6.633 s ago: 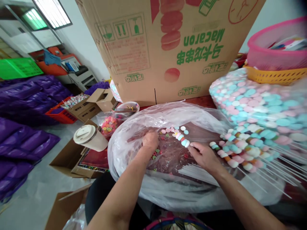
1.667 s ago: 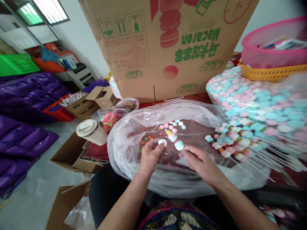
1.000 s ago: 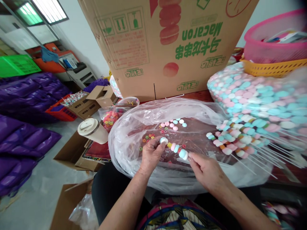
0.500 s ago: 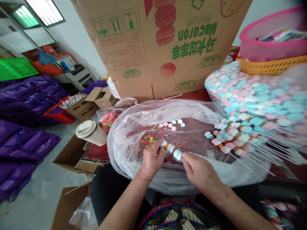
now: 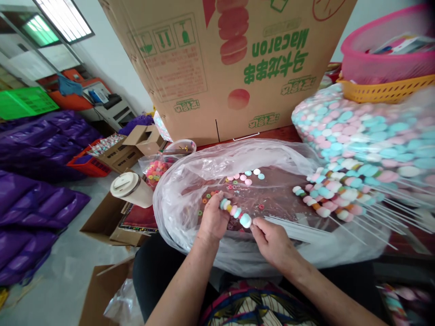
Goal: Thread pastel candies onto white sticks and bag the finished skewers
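Note:
Between my hands is a marshmallow skewer (image 5: 235, 211) of white, blue and pink pieces with small coloured rings between them. My left hand (image 5: 214, 219) is closed at its far end, thumb and fingers against the top pieces. My right hand (image 5: 273, 242) pinches the stick just below the lowest white marshmallow; most of the stick is hidden by the hand. Beneath lies a clear plastic sheet (image 5: 190, 176) with loose coloured rings (image 5: 208, 198), several loose marshmallows (image 5: 248, 182) and a bundle of bare white sticks (image 5: 295, 230).
Finished skewers (image 5: 343, 188) are piled at the right, by a big bag of marshmallows (image 5: 380, 131) under a yellow basket (image 5: 387, 88) and pink basket (image 5: 374, 63). A large carton (image 5: 217, 86) stands behind. At the left are a lidded cup (image 5: 131, 189) and a bag of rings (image 5: 159, 170).
Both hands and the skewer have shifted slightly left. My left fingers have moved from the very tip to lie alongside the top pieces. The view has turned a little.

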Tool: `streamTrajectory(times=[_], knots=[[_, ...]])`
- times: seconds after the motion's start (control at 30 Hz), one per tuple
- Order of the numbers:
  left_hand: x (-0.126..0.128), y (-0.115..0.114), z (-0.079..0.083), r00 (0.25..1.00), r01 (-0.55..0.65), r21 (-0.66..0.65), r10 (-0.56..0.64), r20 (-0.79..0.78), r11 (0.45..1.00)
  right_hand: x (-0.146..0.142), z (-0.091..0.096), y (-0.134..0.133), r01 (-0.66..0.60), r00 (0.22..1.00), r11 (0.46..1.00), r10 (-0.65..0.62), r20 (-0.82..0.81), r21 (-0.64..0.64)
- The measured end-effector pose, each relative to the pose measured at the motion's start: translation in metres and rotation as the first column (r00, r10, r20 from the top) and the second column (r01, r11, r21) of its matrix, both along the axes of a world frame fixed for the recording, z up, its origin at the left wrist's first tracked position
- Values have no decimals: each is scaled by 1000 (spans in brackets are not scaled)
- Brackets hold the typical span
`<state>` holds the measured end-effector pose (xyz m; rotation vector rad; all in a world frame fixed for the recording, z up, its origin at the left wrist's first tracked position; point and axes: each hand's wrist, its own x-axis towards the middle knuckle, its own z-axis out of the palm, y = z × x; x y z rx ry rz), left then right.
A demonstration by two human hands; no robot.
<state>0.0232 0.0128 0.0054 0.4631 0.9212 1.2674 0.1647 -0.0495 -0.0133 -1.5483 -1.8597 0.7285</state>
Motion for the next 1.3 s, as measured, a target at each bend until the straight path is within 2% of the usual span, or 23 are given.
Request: streamTrajectory(times=[0.2,0.33,0.43,0.53,0.63,0.7,0.77,0.8,0.9,1.0,1.1,1.2,1.3], knots=[[12,-5,1,994,-18,74,26,-109,997,-4,1,-1,-32,994,999,31,106,16],[7,-7,-9,959,53,92,-25,-282,994,-15,7,-4,-63,965,995,81,248,-80],[7,-7,-15,949,27,81,0,-314,996,-21,5,-3,-86,970,988,112,214,-128],[9,-8,-6,965,27,92,-2,-262,995,-14,3,-3,-48,993,988,62,97,-147],[6,-8,7,993,113,83,-111,-31,990,-1,3,-2,-56,997,981,43,-70,-187],[3,-7,12,981,162,64,-168,98,985,3,3,0,-143,935,938,24,-353,-317],[2,-8,12,981,149,47,-154,119,988,2,4,0,-263,797,847,-79,-599,-462],[2,-9,12,987,116,47,-121,104,992,0,6,-2,-315,729,797,-144,-669,-515],[4,-12,7,998,20,106,-26,55,994,-9,11,-8,-412,577,694,-302,-759,-590],[1,-11,4,998,-26,218,38,-50,976,-13,18,-11,-471,511,644,-358,-782,-603],[-3,-9,2,980,-1,275,55,-189,962,-12,25,-12,-490,527,625,-343,-777,-608],[-5,-6,5,978,31,203,13,-210,979,-10,28,-13,-420,618,667,-286,-732,-615],[-12,-4,12,975,136,121,-112,-191,983,-6,29,-13,-354,689,700,-252,-679,-620]])
